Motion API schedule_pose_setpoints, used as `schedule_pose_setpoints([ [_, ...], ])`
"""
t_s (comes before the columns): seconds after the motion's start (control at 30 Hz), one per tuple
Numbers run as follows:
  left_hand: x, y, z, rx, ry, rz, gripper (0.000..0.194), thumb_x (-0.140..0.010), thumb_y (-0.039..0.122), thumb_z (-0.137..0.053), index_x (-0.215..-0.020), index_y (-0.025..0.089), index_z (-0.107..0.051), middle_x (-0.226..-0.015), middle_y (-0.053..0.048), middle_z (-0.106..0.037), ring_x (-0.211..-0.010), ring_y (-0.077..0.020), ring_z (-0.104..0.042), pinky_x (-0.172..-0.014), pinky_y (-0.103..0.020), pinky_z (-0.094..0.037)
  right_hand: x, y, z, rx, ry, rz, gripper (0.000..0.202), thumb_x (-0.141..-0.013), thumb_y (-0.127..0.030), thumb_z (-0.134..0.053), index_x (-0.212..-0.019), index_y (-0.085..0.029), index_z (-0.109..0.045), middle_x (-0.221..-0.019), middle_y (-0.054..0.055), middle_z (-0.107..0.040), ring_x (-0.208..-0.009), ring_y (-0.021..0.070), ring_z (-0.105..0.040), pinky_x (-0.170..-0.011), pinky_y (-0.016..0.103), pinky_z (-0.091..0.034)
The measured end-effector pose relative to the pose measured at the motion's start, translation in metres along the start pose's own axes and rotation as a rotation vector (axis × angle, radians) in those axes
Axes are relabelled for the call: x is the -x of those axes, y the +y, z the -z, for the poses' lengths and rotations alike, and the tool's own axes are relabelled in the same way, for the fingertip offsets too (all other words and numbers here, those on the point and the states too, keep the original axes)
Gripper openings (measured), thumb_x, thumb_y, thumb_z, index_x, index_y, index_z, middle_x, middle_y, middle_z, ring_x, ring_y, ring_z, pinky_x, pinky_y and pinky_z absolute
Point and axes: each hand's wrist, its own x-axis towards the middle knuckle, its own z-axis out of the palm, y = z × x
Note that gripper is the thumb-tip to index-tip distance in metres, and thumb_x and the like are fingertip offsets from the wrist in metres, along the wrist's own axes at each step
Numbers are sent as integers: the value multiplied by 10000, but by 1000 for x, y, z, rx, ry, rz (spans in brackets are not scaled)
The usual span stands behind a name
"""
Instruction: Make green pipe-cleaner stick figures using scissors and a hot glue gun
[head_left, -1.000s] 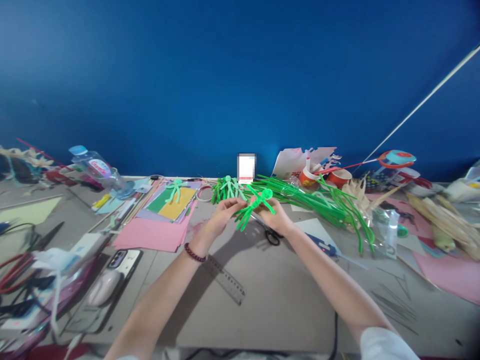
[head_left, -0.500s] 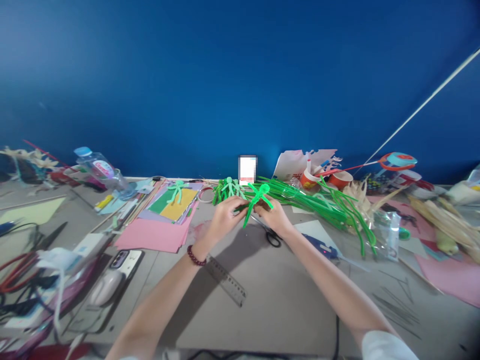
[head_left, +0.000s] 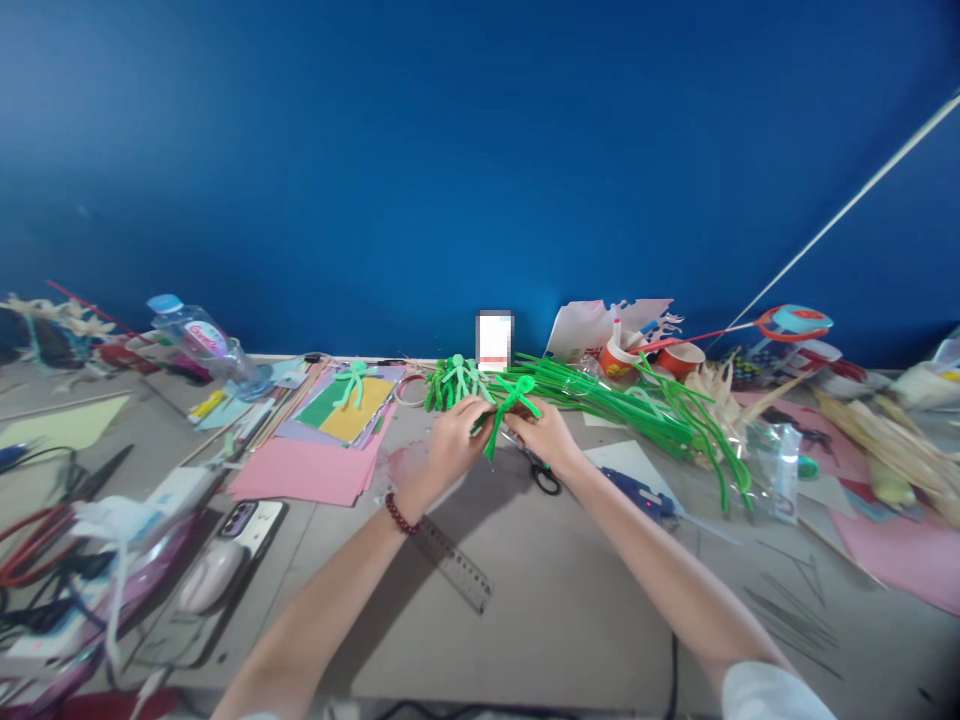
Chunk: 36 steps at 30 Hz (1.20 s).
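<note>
A bright green pipe-cleaner figure with a round head hangs between my two hands, above the middle of the table. My left hand pinches it from the left. From the right, my right hand has its fingers closed on the figure. Black-handled scissors lie just below my right hand, their blades partly hidden. Behind my left hand stands a group of green figures. One pale green figure lies on green and yellow sheets to the left.
Green pipe cleaners spread across the back right. A glue gun rests right of the scissors. Under my left forearm lies a clear ruler. Pink paper, a phone, a mouse and a bottle are at the left.
The figure has dropped slightly and turned a little, its arms now angled lower. Both hands have shifted slightly, with my left hand a bit further right.
</note>
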Motion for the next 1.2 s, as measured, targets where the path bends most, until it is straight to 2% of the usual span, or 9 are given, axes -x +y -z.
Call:
schedule_pose_setpoints([
  [0.23,3,-3,-5,-86,-105,-2,161,-907,203,-379,-918,171,-537,-851,-58,-562,-750,-150,-539,-658,-253,-408,2,0,0,-10,-35,-45,116,-699,-268,-571,-772,-187,-529,-600,-46,-573,-338,95,-511,-366,216,-410],
  [0.4,5,-6,-9,-190,-99,-16,143,-901,203,-397,-881,179,-537,-802,-48,-558,-716,-151,-537,-621,-246,-379,1,5,-1,-62,-43,-73,187,-690,-248,-594,-860,-190,-541,-657,-16,-606,-377,113,-537,-326,224,-427],
  [0.57,7,-7,-6,-315,-107,-105,183,-910,216,-388,-841,178,-554,-759,-45,-553,-687,-151,-531,-612,-250,-364,1,5,1,-94,-63,-61,124,-692,-260,-584,-788,-184,-564,-662,-5,-579,-539,140,-588,-334,195,-441],
  [0.67,8,-6,-3,-371,-144,-148,205,-906,195,-384,-811,177,-565,-732,-47,-544,-684,-156,-529,-600,-254,-354,1,4,3,-6,-73,-63,82,-695,-252,-568,-729,-178,-562,-576,-22,-552,-425,106,-517,-337,194,-401],
  [0.73,8,-6,-2,-342,-142,-125,190,-895,178,-395,-822,176,-571,-746,-53,-556,-694,-162,-536,-604,-257,-364,0,4,5,78,-52,-16,82,-700,-258,-563,-704,-176,-570,-554,-26,-552,-403,95,-478,-378,210,-395],
  [0.87,9,-8,-6,-175,-96,-16,169,-843,113,-431,-921,181,-564,-838,-63,-596,-767,-173,-563,-651,-263,-403,-2,7,5,206,2,123,115,-717,-273,-566,-728,-173,-621,-655,2,-606,-569,133,-516,-552,258,-435],
  [0.93,10,-9,-9,-106,-81,19,195,-824,95,-430,-950,185,-549,-871,-64,-595,-803,-175,-564,-673,-264,-413,-1,8,4,253,33,159,134,-730,-288,-565,-741,-176,-638,-678,3,-607,-578,130,-490,-580,266,-422],
  [1.1,11,-5,-14,-62,-80,103,200,-786,70,-407,-894,191,-525,-851,-62,-558,-764,-176,-522,-645,-275,-387,0,12,-1,262,107,221,171,-742,-317,-567,-751,-181,-671,-701,17,-599,-597,134,-474,-586,261,-398],
  [1.2,10,-4,-15,102,-40,125,133,-767,86,-435,-783,192,-514,-761,-38,-530,-705,-165,-483,-637,-278,-370,1,14,-3,202,121,229,179,-746,-322,-568,-742,-186,-685,-724,24,-605,-627,143,-503,-614,267,-404],
])
